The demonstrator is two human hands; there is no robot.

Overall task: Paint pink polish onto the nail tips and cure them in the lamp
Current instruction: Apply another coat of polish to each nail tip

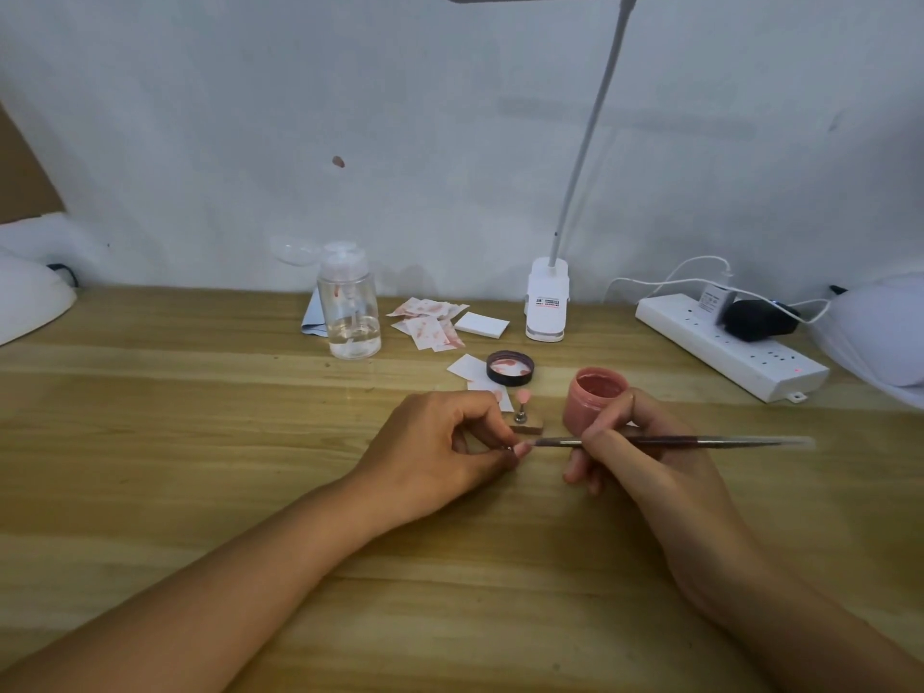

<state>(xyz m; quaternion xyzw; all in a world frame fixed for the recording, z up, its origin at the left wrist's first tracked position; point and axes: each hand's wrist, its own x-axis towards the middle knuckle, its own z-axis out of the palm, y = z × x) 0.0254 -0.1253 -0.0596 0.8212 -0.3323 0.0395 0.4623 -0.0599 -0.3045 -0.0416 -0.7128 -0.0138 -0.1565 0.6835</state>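
One painted tip (pixel 523 396) is standing on its holder (pixel 520 418); I am pinching a second tip (pixel 521 448) in the left hand (pixel 440 442) and stroking it with the brush (pixel 725 442) gripped in the right hand (pixel 645 467), by the polish jar (pixel 592 402). Curing is not yet happening.

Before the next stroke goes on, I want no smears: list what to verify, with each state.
1. Nail tip pinched in left hand: ok.
2. Brush held by right hand, bristles at the nail tip: ok.
3. Polish on bristles: cannot tell, too small.
4. Pink jar open, upright, beside right hand: ok.
5. Second tip upright on its stand: ok.
6. White dome at right edge, perhaps the curing lamp, switched on: cannot tell.
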